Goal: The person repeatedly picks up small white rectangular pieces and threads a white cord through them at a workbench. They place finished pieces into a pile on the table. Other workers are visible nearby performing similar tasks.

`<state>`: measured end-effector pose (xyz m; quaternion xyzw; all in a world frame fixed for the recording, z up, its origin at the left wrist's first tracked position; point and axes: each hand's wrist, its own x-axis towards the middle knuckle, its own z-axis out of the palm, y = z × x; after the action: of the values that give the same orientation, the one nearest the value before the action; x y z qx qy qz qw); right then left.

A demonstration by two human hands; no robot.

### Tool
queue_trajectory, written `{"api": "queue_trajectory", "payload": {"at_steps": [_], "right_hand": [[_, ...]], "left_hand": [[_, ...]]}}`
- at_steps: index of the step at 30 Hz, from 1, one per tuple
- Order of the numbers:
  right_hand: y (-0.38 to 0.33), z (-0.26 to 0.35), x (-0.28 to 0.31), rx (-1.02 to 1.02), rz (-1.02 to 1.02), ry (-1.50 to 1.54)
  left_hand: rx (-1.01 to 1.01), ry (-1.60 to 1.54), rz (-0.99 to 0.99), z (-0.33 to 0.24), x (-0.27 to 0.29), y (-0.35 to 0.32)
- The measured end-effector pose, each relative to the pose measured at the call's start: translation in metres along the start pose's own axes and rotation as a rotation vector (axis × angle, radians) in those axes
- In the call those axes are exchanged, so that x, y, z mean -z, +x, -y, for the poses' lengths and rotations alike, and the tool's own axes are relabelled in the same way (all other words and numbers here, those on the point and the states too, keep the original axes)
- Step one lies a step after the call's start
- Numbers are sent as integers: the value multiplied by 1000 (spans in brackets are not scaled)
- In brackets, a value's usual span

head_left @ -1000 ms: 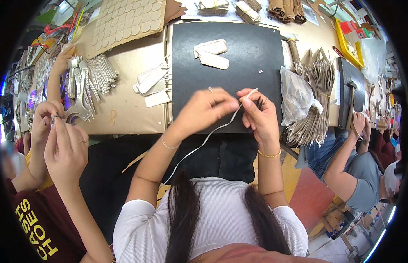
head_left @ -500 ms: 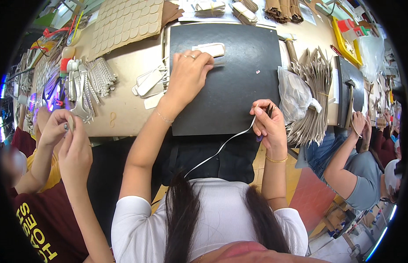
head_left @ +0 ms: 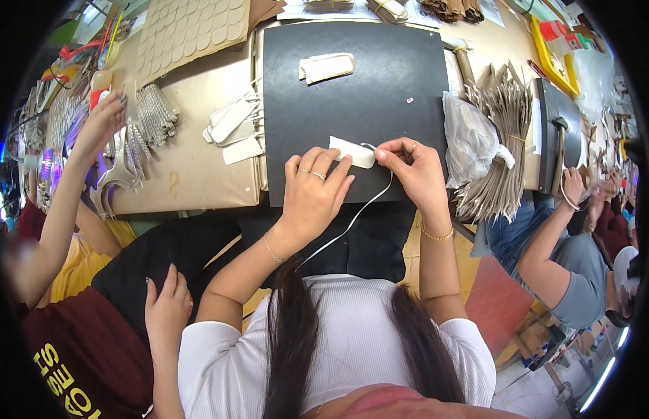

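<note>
On the near part of a black mat (head_left: pixel 380 84) is a pale, rounded flat piece (head_left: pixel 356 155). The fingertips of my left hand (head_left: pixel 312 195) bear on its left end, fingers curled. At the piece's right end my right hand (head_left: pixel 416 171) pinches a narrow white strip (head_left: pixel 363 211) between thumb and fingers. The strip loops by the piece and trails down to my lap. Farther up the mat lies a small stack of similar pale pieces (head_left: pixel 328 68).
Pale pieces with strips (head_left: pixel 234 122) lie left of the mat. To its right are a clear plastic bag (head_left: pixel 467 140) and a bundle of grey-brown strips (head_left: pixel 509 133). A sheet of rounded pieces (head_left: pixel 192 31) lies far left. A co-worker's hand (head_left: pixel 105 126) reaches over the table at left.
My left hand has come back from the stack with a pale piece. My right hand has moved up over the mat to it; the dark tool in that hand no longer shows.
</note>
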<state>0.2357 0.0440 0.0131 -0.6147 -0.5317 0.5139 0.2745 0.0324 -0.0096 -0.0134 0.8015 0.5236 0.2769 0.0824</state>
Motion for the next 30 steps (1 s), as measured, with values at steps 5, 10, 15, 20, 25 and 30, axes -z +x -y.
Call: {"api": "queue_trajectory", "payload": {"at_steps": [5, 10, 15, 20, 25, 30], "right_hand": [[14, 18, -11, 105, 110, -271], [32, 30, -19, 167, 162, -372], [44, 36, -22, 196, 219, -507], [46, 38, -25, 172, 225, -505], [46, 42, -26, 161, 223, -538], [46, 45, -26, 154, 217, -550]], "left_hand": [[1, 60, -23, -2, -8, -10], [20, 56, -17, -3, -9, -13], [37, 56, -26, -3, -11, -14], [41, 44, -21, -1, -12, -15], [41, 49, -8, -1, -10, -13], [46, 40, -2, -1, -9, -12]]}}
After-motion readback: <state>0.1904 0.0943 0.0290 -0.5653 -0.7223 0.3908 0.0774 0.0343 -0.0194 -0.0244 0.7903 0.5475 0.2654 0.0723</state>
